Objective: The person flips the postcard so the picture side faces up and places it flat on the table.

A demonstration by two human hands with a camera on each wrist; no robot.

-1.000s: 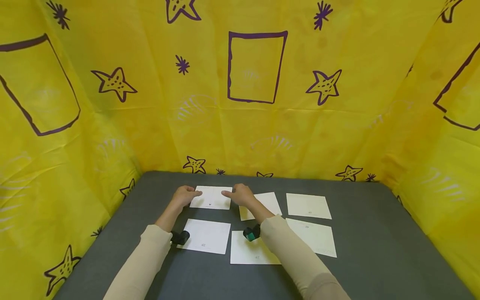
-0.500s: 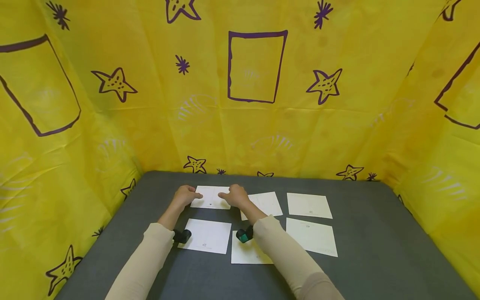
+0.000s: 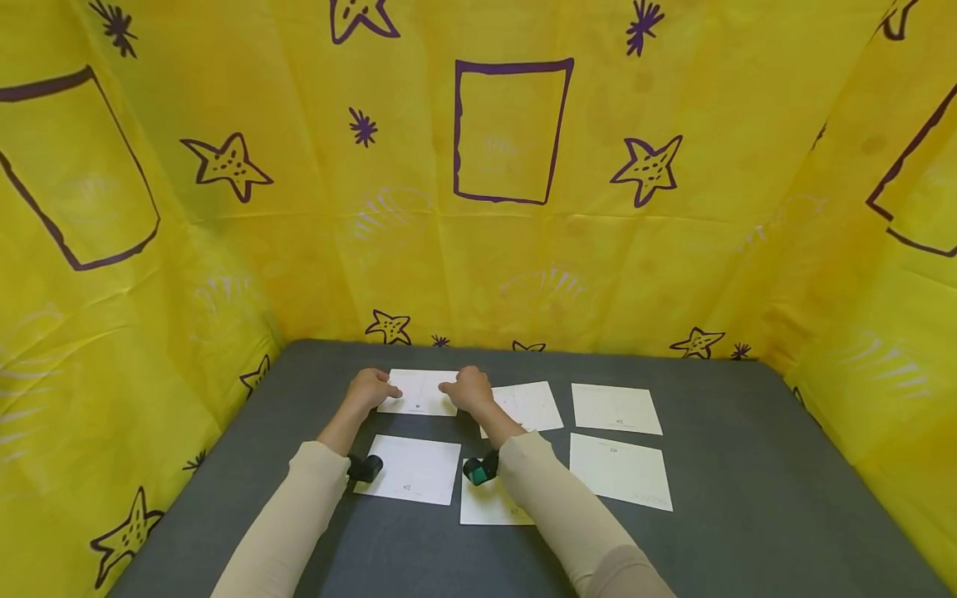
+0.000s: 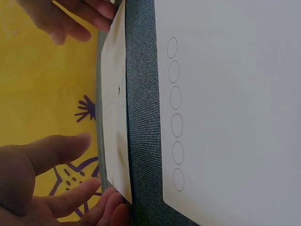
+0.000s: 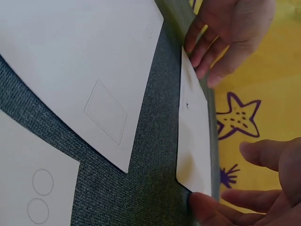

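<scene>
A white paper card (image 3: 420, 400) lies in the back left of the group, with a faint line and a small mark on it. At its left edge is my left hand (image 3: 368, 389), fingertips at the short side and thumb raised apart over the card. My right hand (image 3: 471, 390) touches the opposite short side in the same way, its thumb (image 5: 261, 154) held off the paper. Fingers of both hands are loosely bent, none closed round the card. In the left wrist view a nearer card (image 4: 235, 113) shows a column of printed ovals.
Several more white cards lie on the dark grey table (image 3: 748, 465): a tilted card (image 3: 532, 405) beside my right hand, a back right card (image 3: 616, 409), and a front row, partly under my right sleeve (image 3: 576, 515). A yellow patterned cloth (image 3: 508, 249) surrounds the table.
My right hand and forearm have shifted slightly left, its thumb further over the card. My left hand and the cards have hardly moved.
</scene>
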